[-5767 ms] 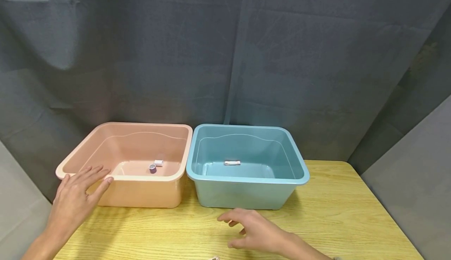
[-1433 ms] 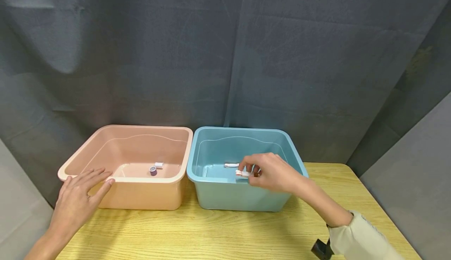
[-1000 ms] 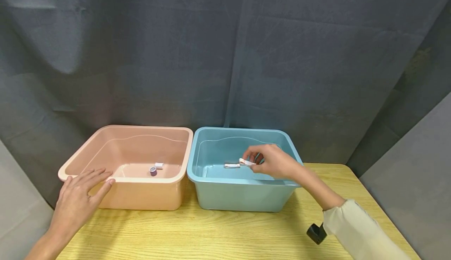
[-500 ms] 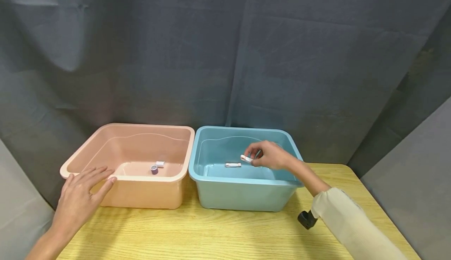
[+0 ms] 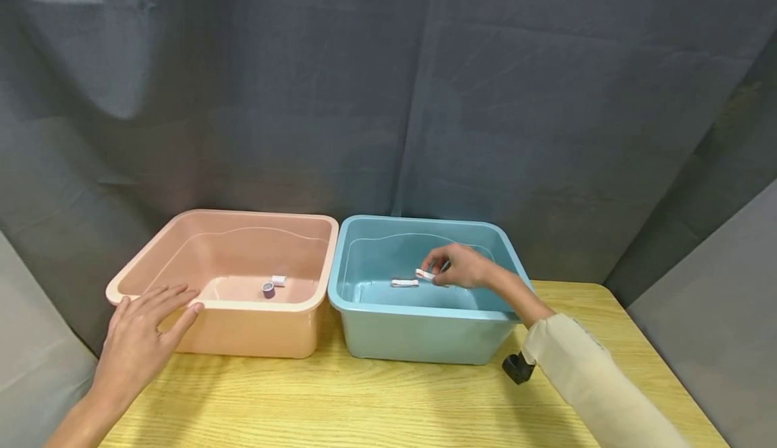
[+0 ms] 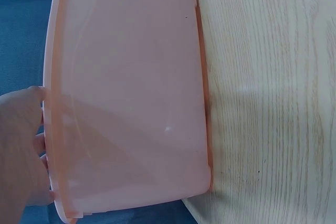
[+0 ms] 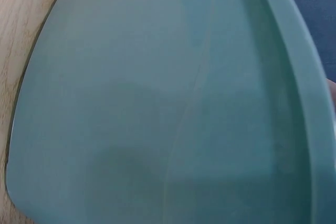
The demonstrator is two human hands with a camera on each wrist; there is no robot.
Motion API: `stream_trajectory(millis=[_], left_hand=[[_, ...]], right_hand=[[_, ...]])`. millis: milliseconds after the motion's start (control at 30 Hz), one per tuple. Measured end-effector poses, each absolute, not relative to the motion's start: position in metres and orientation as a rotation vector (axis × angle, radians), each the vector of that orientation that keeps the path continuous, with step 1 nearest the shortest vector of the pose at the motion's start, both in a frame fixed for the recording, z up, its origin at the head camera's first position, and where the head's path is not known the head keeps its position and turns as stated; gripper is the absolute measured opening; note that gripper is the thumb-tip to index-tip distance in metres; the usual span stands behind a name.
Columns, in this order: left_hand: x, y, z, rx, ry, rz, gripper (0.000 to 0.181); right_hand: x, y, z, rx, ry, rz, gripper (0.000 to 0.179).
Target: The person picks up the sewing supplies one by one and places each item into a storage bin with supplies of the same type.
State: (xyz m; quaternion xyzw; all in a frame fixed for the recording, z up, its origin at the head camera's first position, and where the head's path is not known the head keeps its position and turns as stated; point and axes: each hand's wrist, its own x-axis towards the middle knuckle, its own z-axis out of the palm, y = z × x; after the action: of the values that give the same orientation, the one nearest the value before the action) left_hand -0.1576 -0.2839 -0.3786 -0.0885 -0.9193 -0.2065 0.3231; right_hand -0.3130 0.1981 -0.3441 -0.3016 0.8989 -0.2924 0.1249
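In the head view, my right hand (image 5: pixel 459 266) is inside the blue tub (image 5: pixel 425 333). Thumb and fingertips pinch a small white folded strip (image 5: pixel 424 274). A similar white folded strip (image 5: pixel 404 283) lies on the tub floor, just left of the held one. My left hand (image 5: pixel 138 326) rests at the front rim of the peach tub (image 5: pixel 243 333), its fingers fairly straight. On that tub's floor are a small purple roll (image 5: pixel 268 290) and a small white cylinder (image 5: pixel 278 281). The right wrist view shows mostly the blue tub's outer wall; the fingertips are hidden there.
Both tubs stand side by side on a yellow wood-grain table (image 5: pixel 340 404). Behind them hangs a dark grey curtain (image 5: pixel 291 97). A small black device (image 5: pixel 518 368) sits under the right forearm by its pale sleeve (image 5: pixel 597 374). A grey panel borders the right side.
Empty above the table at first, my right hand later carries a white strip over the blue tub's front rim and lowers it inside. In the last half second it barely moves; the left hand stays.
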Motion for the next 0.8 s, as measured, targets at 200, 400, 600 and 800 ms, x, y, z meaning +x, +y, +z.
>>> stream_trajectory(millis=[200,400,600,800], left_hand=[[-0.156,-0.284,-0.378,-0.255,-2.395,-0.527,0.030],[-0.155,-0.284,-0.378,-0.241,-2.405,-0.538,0.031],[-0.153,-0.284,-0.378,-0.239,-2.411,-0.549,0.030],[-0.152,-0.285,-0.377,-0.223,-2.427,-0.546,0.031]], right_hand=[[-0.316,0.200,-0.349,-0.821,2.590,-0.840,0.019],[-0.319,0.201,-0.354,-0.790,2.617,-0.777,0.020],[-0.321,0.200,-0.360,-0.771,2.639,-0.702,0.020],[-0.319,0.197,-0.361,-0.763,2.649,-0.668,0.020]])
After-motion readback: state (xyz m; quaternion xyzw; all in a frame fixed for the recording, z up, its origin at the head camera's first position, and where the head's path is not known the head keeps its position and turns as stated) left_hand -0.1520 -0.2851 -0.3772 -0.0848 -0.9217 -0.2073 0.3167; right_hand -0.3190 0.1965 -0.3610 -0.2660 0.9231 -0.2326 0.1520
